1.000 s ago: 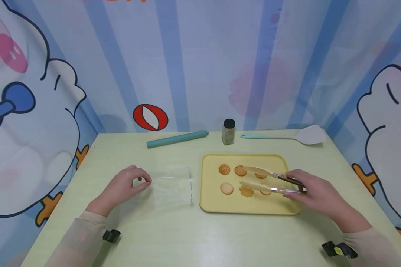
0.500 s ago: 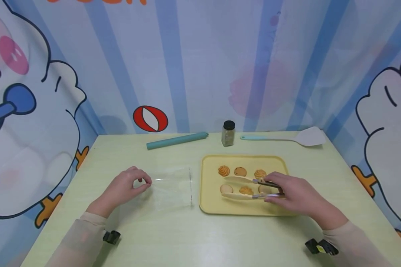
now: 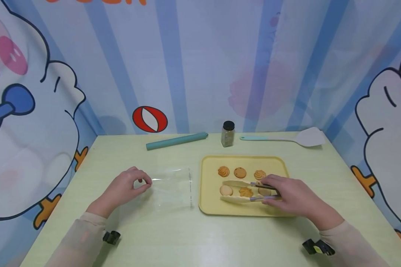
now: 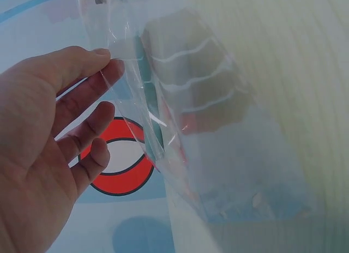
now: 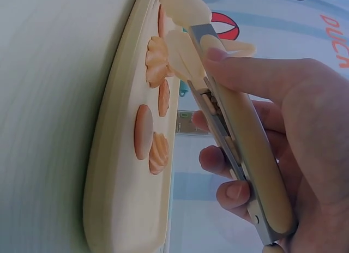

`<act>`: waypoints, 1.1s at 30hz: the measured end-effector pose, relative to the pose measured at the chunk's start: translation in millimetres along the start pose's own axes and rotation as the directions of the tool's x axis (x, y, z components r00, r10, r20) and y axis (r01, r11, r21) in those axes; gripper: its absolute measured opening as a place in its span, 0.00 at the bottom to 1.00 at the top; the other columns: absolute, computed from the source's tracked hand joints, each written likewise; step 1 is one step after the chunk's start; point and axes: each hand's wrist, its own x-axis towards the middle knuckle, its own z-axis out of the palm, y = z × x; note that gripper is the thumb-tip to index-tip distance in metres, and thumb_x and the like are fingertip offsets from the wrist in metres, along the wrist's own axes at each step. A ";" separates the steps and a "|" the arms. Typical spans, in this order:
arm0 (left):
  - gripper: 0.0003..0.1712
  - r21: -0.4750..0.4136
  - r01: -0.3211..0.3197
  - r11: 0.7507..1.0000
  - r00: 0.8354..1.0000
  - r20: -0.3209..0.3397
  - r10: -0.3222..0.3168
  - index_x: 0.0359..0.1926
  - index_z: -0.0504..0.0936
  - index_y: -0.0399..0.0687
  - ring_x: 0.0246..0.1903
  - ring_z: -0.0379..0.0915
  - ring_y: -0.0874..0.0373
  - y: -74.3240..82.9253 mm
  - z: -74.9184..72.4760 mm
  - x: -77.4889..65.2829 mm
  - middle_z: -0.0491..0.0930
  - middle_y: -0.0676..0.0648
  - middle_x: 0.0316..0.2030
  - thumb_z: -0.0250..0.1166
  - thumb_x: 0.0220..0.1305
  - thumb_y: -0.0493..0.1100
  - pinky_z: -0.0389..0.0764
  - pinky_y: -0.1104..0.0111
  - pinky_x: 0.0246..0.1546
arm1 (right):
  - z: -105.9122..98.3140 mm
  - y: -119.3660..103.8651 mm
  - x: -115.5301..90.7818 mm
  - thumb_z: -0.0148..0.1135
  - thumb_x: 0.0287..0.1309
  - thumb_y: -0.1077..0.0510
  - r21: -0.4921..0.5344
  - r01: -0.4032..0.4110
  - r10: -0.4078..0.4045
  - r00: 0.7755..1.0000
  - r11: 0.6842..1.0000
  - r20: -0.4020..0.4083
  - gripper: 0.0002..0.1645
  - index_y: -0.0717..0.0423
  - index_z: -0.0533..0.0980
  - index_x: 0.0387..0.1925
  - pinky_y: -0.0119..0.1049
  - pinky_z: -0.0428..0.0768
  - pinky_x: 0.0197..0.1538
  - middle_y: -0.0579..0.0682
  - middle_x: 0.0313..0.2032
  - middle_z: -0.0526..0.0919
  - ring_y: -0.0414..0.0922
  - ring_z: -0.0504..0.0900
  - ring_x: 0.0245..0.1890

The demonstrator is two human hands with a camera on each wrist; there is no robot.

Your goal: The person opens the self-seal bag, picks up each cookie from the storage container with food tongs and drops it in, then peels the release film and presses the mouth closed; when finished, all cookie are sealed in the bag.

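In the head view my left hand (image 3: 125,187) pinches one edge of a clear plastic bag (image 3: 173,191) between thumb and index finger; the left wrist view shows the bag (image 4: 218,155) hanging from that pinch, other fingers loosely bent. My right hand (image 3: 292,196) grips metal tongs (image 3: 235,199) with cream tips. Their parted tips hover over the yellow tray (image 3: 208,205), either side of the front row: a pale round cookie (image 3: 225,190) and a flower-shaped cookie (image 3: 245,192). A third front cookie is partly hidden by the tongs and fingers. Nothing is held between the tips.
The tray's back row has a swirl cookie (image 3: 223,171), a round speckled cookie (image 3: 240,172) and another swirl cookie (image 3: 259,174). Along the table's back edge lie a teal stick (image 3: 177,141), a black-capped jar (image 3: 228,134) and a spatula (image 3: 309,137). A printed curtain stands behind.
My right hand has moved left with the tongs, bringing their tips from the right part of the tray to around the front-left cookies. The left hand and bag have stayed in place.
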 end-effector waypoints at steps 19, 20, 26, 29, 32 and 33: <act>0.06 -0.025 0.010 1.000 1.000 0.001 -0.010 0.42 0.89 0.55 0.43 0.78 0.52 -0.3 -2.4 -0.5 0.82 0.57 0.38 0.74 0.64 0.42 0.83 0.54 0.47 | 6.1 -8.9 18.3 0.72 0.61 0.41 0.003 0.052 -0.052 0.995 0.999 -0.088 0.27 0.46 0.81 0.57 0.44 0.84 0.39 0.46 0.54 0.86 0.42 0.88 0.41; 0.06 -0.027 0.013 1.000 1.000 0.004 -0.013 0.42 0.89 0.54 0.44 0.77 0.52 -0.5 -2.5 -0.2 0.83 0.57 0.38 0.74 0.64 0.42 0.83 0.54 0.47 | 6.5 -10.9 22.0 0.72 0.61 0.41 0.008 0.061 -0.060 0.994 0.998 -0.092 0.27 0.46 0.81 0.57 0.43 0.84 0.39 0.46 0.53 0.86 0.41 0.87 0.40; 0.07 -0.022 0.022 1.000 1.000 -0.001 -0.022 0.43 0.90 0.54 0.44 0.78 0.52 -1.3 -3.5 -0.4 0.83 0.57 0.38 0.74 0.64 0.42 0.83 0.57 0.46 | 7.3 -24.3 47.2 0.72 0.60 0.39 0.032 0.110 -0.106 0.988 0.993 -0.110 0.27 0.45 0.81 0.57 0.39 0.82 0.37 0.41 0.50 0.86 0.38 0.85 0.36; 0.07 -0.019 0.020 1.000 1.000 -0.003 -0.020 0.44 0.90 0.54 0.44 0.78 0.52 -1.6 -4.4 -0.2 0.83 0.57 0.39 0.74 0.64 0.42 0.82 0.58 0.46 | 9.7 -30.7 59.8 0.72 0.61 0.39 0.038 0.137 -0.133 0.985 0.990 -0.107 0.27 0.45 0.80 0.58 0.38 0.82 0.37 0.41 0.51 0.86 0.39 0.85 0.36; 0.07 -0.022 0.009 1.000 1.000 -0.003 -0.009 0.44 0.90 0.54 0.44 0.77 0.53 -1.9 -5.6 0.4 0.84 0.57 0.39 0.74 0.64 0.42 0.83 0.56 0.46 | 14.5 -37.4 71.7 0.70 0.62 0.38 0.044 0.152 -0.148 0.986 0.987 -0.079 0.27 0.45 0.81 0.58 0.39 0.83 0.39 0.41 0.53 0.85 0.39 0.86 0.38; 0.07 -0.022 0.004 1.000 1.000 -0.003 -0.004 0.44 0.90 0.54 0.44 0.77 0.54 -2.0 -6.0 0.6 0.84 0.57 0.39 0.74 0.64 0.42 0.83 0.56 0.46 | 16.5 -39.6 75.8 0.69 0.63 0.37 0.045 0.155 -0.152 0.986 0.987 -0.067 0.27 0.45 0.81 0.58 0.39 0.83 0.40 0.41 0.53 0.85 0.40 0.86 0.39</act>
